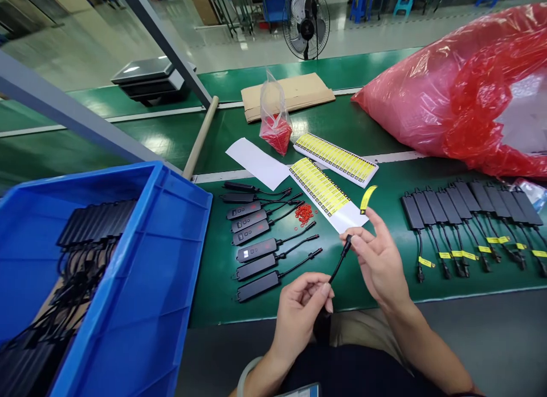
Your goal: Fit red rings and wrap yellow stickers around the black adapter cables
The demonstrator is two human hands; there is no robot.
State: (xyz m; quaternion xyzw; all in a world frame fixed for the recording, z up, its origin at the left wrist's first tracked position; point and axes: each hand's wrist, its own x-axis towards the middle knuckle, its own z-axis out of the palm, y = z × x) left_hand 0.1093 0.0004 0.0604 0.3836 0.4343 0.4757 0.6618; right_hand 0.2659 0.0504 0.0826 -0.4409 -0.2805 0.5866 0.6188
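Note:
My left hand (299,308) pinches a short black cable (338,267) near its lower end. The connector at the cable's upper end is between the thumb and fingers of my right hand (380,260). A yellow label (367,199) clings to the raised index fingertip of my right hand, curling upward, apart from the cable. Whatever device the cable leads to is mostly hidden below my left hand. Just beyond my hands lies a sheet of yellow labels (322,186), partly bare near me. Left of it are small red rings (304,214) in a loose pile.
Several black devices with cables (256,249) lie left; others with yellow-tagged cables (448,209) line the right. A blue bin (183,260) holds more. Behind are a second label stack (337,158), white paper (258,163), a bag of red pieces (277,129), cardboard (307,89) and a big red bag (419,95).

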